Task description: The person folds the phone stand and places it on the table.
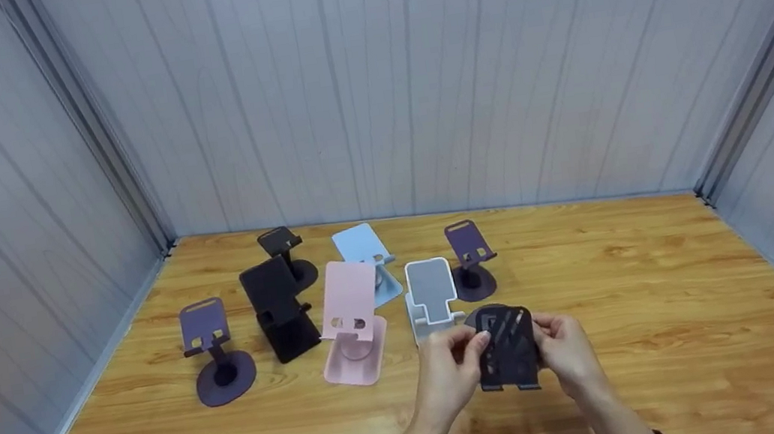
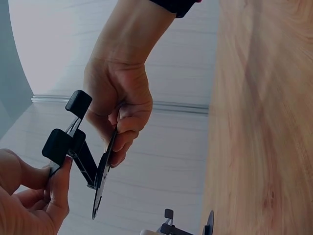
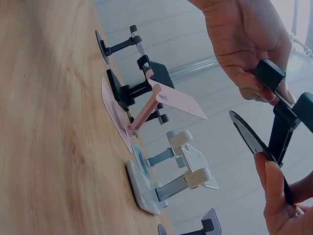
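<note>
Both hands hold a black phone stand (image 1: 513, 350) up above the table, its slotted plate facing the head camera and its two hooked lips toward the person. My left hand (image 1: 447, 373) pinches the plate's left edge between thumb and fingers, beside the hooks in the left wrist view. On the other side, my right hand (image 1: 571, 350) grips the flat round base (image 3: 248, 134), thumb and fingers on its two faces. A short arm (image 3: 279, 139) joins base and plate, angled apart. From the head, the plate covers most of the base.
Several phone stands stand left of and behind the hands: purple (image 1: 227, 379), large black (image 1: 275, 293), small black (image 1: 278, 241), pink (image 1: 351, 294), light blue (image 1: 358, 244), white-and-grey (image 1: 432, 288) and another purple (image 1: 468, 243). Pale panel walls (image 1: 376, 82) enclose the wooden table (image 1: 675, 328).
</note>
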Tool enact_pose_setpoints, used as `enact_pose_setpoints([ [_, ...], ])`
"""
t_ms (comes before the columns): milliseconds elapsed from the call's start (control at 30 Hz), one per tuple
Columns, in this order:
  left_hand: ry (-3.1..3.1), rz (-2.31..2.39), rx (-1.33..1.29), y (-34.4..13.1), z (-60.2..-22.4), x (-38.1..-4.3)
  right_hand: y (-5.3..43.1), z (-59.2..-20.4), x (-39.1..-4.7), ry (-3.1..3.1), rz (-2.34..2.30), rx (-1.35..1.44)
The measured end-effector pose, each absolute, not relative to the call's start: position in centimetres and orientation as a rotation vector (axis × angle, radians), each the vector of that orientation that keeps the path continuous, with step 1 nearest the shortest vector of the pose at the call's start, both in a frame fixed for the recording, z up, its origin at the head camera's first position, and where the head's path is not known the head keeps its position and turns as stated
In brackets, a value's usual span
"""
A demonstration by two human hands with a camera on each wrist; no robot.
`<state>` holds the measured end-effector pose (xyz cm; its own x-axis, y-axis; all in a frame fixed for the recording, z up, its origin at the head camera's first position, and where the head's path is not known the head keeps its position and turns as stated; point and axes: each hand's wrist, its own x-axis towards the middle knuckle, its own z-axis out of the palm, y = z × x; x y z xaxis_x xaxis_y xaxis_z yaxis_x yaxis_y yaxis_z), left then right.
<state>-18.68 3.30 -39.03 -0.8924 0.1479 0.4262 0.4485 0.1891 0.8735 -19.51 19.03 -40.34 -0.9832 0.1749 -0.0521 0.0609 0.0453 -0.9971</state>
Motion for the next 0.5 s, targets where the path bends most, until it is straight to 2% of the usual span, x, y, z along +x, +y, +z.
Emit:
enact_pose_setpoints([
  [233,-2.235,-1.811,-0.528,2.8,-38.9,-18.8,19.2,-40.0,-19.2,-2.217,2.185,-0.168],
  [500,-2.225,-1.845,-0.458,2.5,-38.4,-18.8,20.4,-39.3,-19.0,-2.227,2.413,0.095],
])
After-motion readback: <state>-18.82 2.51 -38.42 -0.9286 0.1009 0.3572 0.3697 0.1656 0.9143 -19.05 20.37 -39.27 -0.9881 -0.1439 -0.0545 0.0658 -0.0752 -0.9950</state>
